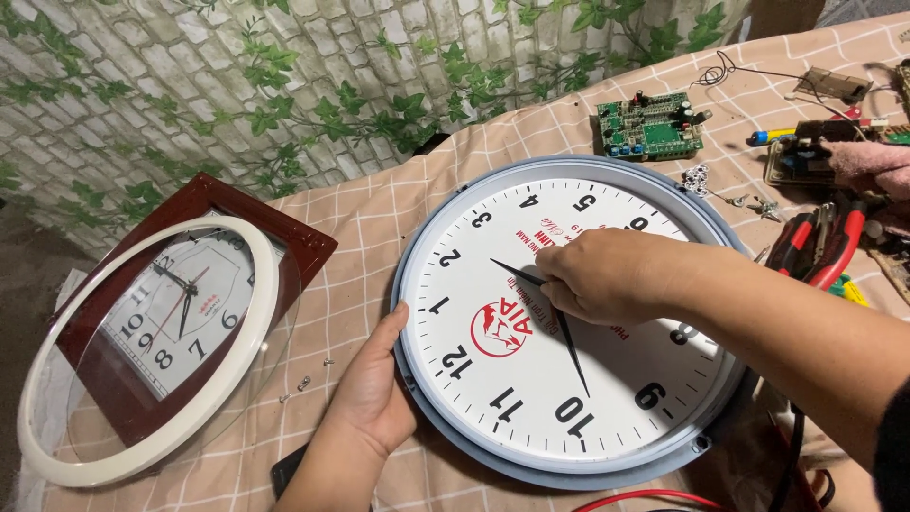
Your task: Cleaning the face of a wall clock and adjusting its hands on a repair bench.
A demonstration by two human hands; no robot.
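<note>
The centre of the round wall clock (531,379) is covered by the right hand (607,277), so the hub where the hands meet cannot be seen; part of the red emblem and several numerals are likewise hidden beneath the wrist. The fingers of the right hand are drawn together and pinched at the hub, where the two black clock hands (572,353) emerge, though exactly which part is gripped cannot be told. The clock lies face up, without its glass, in the middle of the checked cloth (351,213). Its smooth white dial is set in a grey plastic rim. That rim is steadied at its left edge by the left hand (374,389), the fingers together and the thumb laid on the dial's border. A loose white ring with clear glass (142,446) is propped over a dark red square clock (204,284), cut off at the left by nothing but shadow. Small screws (303,383) lie between the two clocks. A green circuit board (650,124) and red-handled pliers (821,245) are seen beyond, the latter partly blurred.
</note>
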